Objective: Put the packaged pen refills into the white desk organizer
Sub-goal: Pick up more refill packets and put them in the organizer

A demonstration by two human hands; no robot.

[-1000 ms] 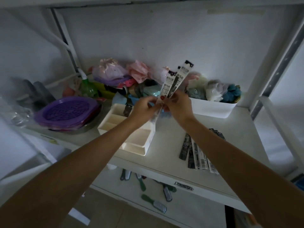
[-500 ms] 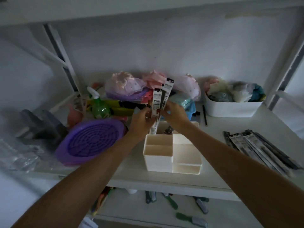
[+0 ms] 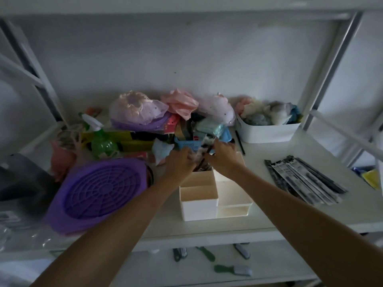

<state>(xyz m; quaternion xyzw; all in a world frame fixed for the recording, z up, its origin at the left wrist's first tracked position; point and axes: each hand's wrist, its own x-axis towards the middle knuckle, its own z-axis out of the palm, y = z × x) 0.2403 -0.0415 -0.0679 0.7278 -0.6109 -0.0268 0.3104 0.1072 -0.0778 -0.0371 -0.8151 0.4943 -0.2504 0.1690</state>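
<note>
The white desk organizer point(image 3: 199, 206) stands on the shelf in front of me, with several open compartments. My left hand point(image 3: 180, 162) and my right hand point(image 3: 222, 157) meet above its back left compartment. Both hold a few packaged pen refills point(image 3: 204, 151), long black-and-white strips that tilt with their lower ends inside that compartment. The strips are blurred. A fan of several more packaged refills point(image 3: 304, 181) lies flat on the shelf to the right of the organizer.
A purple round plastic tray point(image 3: 97, 193) sits left of the organizer. Behind it are a green spray bottle point(image 3: 101, 141), a blue basket point(image 3: 190, 145), bagged soft items and a white bin point(image 3: 267, 131) of fabric. Brushes lie on the lower shelf point(image 3: 234, 270).
Both hands have lowered the held refills from upright above the organizer down into its back left compartment. The view has shifted closer and a little left.
</note>
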